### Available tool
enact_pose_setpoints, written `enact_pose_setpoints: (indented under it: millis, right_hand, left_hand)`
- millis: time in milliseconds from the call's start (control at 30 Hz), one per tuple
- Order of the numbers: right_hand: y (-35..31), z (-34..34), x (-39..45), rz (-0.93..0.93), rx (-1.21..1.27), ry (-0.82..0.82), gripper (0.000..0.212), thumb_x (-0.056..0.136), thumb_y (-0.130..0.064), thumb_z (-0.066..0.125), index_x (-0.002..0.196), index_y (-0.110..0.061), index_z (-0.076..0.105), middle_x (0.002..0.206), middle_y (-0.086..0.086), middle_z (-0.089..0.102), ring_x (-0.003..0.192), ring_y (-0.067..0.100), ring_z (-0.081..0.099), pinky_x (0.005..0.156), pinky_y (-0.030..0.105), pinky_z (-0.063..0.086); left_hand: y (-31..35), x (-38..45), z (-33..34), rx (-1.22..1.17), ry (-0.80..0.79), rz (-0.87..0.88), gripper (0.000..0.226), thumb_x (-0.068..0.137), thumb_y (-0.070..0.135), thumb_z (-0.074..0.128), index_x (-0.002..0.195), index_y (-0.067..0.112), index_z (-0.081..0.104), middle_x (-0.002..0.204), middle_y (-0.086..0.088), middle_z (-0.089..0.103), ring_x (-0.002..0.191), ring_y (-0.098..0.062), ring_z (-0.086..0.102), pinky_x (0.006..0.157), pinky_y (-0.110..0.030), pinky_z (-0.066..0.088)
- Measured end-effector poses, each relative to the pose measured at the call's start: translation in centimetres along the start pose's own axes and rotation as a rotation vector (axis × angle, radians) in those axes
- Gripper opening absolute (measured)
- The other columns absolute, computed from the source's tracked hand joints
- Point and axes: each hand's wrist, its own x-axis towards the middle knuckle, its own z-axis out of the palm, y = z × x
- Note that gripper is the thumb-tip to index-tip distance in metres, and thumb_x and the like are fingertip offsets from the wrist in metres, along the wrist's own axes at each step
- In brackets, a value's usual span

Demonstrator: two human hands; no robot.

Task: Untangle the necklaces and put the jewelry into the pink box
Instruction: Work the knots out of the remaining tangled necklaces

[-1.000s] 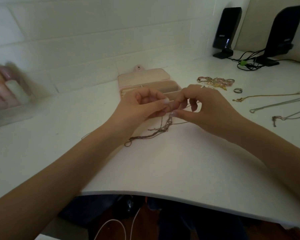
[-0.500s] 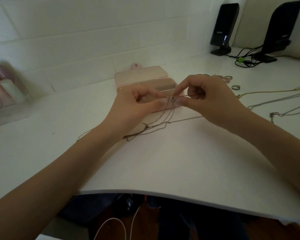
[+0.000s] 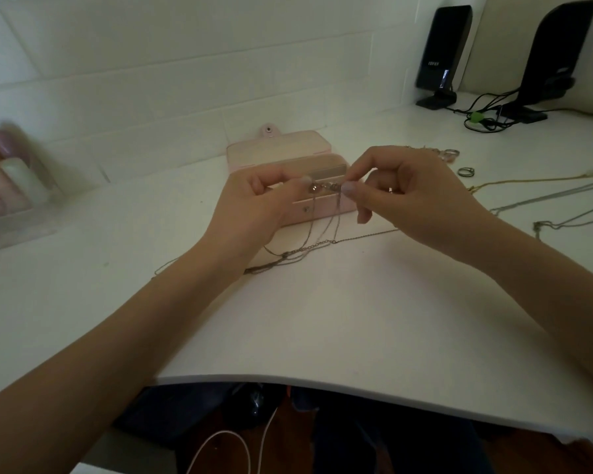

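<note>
Where thumb and forefinger meet on each side, the left hand (image 3: 254,203) and right hand (image 3: 415,196) pinch the tangled necklaces (image 3: 326,188), raised just in front of the open pink box (image 3: 319,165); the loose chains trail down onto the white desk (image 3: 322,319). Right of the box lie rings (image 3: 465,171) and straightened necklaces (image 3: 534,181). Behind stand two black speakers (image 3: 442,53); their small logo is too blurred to read.
</note>
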Motion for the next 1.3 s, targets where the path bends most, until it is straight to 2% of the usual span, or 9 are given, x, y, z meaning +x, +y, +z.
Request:
enact_pose_setpoints:
  millis: [100, 167, 267, 400, 600, 800, 1067, 1233, 1300]
  right_hand:
    - [0.1, 0.0, 0.1, 0.026, 0.017, 0.000, 0.008, 0.089, -0.015, 0.065, 0.085, -0.008, 0.063, 0.063, 0.000, 0.069, 0.056, 0.014, 0.057, 0.059, 0.028, 0.046]
    - [0.1, -0.1, 0.1, 0.031, 0.061, 0.010, 0.009, 0.089, -0.012, 0.064, 0.085, -0.005, 0.062, 0.069, 0.005, 0.069, 0.058, 0.008, 0.057, 0.058, 0.020, 0.047]
    - [-0.1, -0.2, 0.2, 0.063, 0.129, 0.022, 0.008, 0.089, -0.012, 0.064, 0.082, -0.008, 0.063, 0.070, -0.004, 0.064, 0.057, 0.000, 0.052, 0.053, 0.007, 0.038]
    - [-0.1, -0.7, 0.4, 0.115, 0.290, -0.031, 0.014, 0.087, -0.016, 0.061, 0.074, -0.020, 0.058, 0.073, -0.010, 0.061, 0.062, 0.002, 0.050, 0.058, 0.018, 0.034]
    - [-0.1, -0.9, 0.6, 0.215, 0.343, -0.056, 0.020, 0.091, -0.012, 0.052, 0.072, -0.016, 0.056, 0.070, -0.006, 0.062, 0.062, 0.007, 0.045, 0.059, 0.024, 0.028]
    - [0.1, -1.1, 0.6, 0.234, 0.379, -0.074, 0.018, 0.091, -0.014, 0.054, 0.074, -0.012, 0.059, 0.061, -0.005, 0.056, 0.058, 0.007, 0.043, 0.056, 0.024, 0.026]
    - [0.2, -1.5, 0.6, 0.209, 0.346, -0.070, 0.023, 0.090, -0.011, 0.056, 0.070, -0.013, 0.066, 0.056, -0.007, 0.045, 0.055, 0.005, 0.037, 0.053, 0.018, 0.027]
    - [0.1, -1.7, 0.5, 0.188, 0.250, -0.086, 0.013, 0.089, -0.014, 0.059, 0.081, -0.011, 0.069, 0.064, -0.012, 0.059, 0.055, -0.001, 0.040, 0.059, 0.013, 0.032]
    - [0.1, -1.8, 0.4, 0.164, 0.203, -0.083, 0.012, 0.089, -0.016, 0.062, 0.083, -0.011, 0.071, 0.067, -0.010, 0.063, 0.061, -0.001, 0.048, 0.065, 0.013, 0.036]
  left_hand:
    - [-0.1, 0.2, -0.2, 0.011, 0.046, -0.026, 0.021, 0.085, 0.020, 0.058, 0.064, 0.020, 0.062, 0.040, 0.011, 0.029, 0.038, -0.009, 0.019, 0.043, -0.021, 0.013]
    - [0.0, 0.2, -0.2, 0.032, 0.070, -0.040, 0.021, 0.089, 0.011, 0.052, 0.068, 0.013, 0.056, 0.036, 0.014, 0.034, 0.036, -0.006, 0.021, 0.043, -0.021, 0.016]
    - [-0.1, 0.2, -0.1, 0.066, 0.116, -0.049, 0.026, 0.090, 0.008, 0.048, 0.066, 0.012, 0.055, 0.035, 0.014, 0.038, 0.034, -0.002, 0.026, 0.044, -0.022, 0.020]
    - [-0.6, 0.7, -0.5, 0.034, 0.213, -0.119, 0.029, 0.087, 0.013, 0.049, 0.060, 0.019, 0.055, 0.041, 0.012, 0.028, 0.038, -0.007, 0.022, 0.046, -0.024, 0.018]
    - [-0.9, 1.2, -1.2, 0.023, 0.359, -0.128, 0.026, 0.086, 0.015, 0.048, 0.062, 0.020, 0.056, 0.040, 0.013, 0.032, 0.047, -0.014, 0.028, 0.049, -0.029, 0.022]
    - [-1.0, 1.3, -1.7, -0.022, 0.543, -0.076, 0.022, 0.088, 0.017, 0.046, 0.067, 0.017, 0.053, 0.051, 0.011, 0.041, 0.052, -0.012, 0.035, 0.051, -0.028, 0.028]
    - [-1.8, 2.1, -3.3, -0.133, 0.780, -0.083, 0.012, 0.080, 0.027, 0.042, 0.073, 0.026, 0.052, 0.071, 0.009, 0.051, 0.074, -0.021, 0.046, 0.071, -0.038, 0.033]
    - [-0.8, 1.7, -3.3, -0.080, 0.851, 0.126, 0.023, 0.098, 0.024, 0.043, 0.076, 0.029, 0.046, 0.060, 0.013, 0.052, 0.044, -0.006, 0.036, 0.049, -0.025, 0.032]
    - [-0.2, 1.5, -3.7, 0.006, 0.865, 0.252, 0.023, 0.098, 0.022, 0.045, 0.077, 0.031, 0.047, 0.058, 0.017, 0.055, 0.042, -0.005, 0.034, 0.047, -0.021, 0.030]
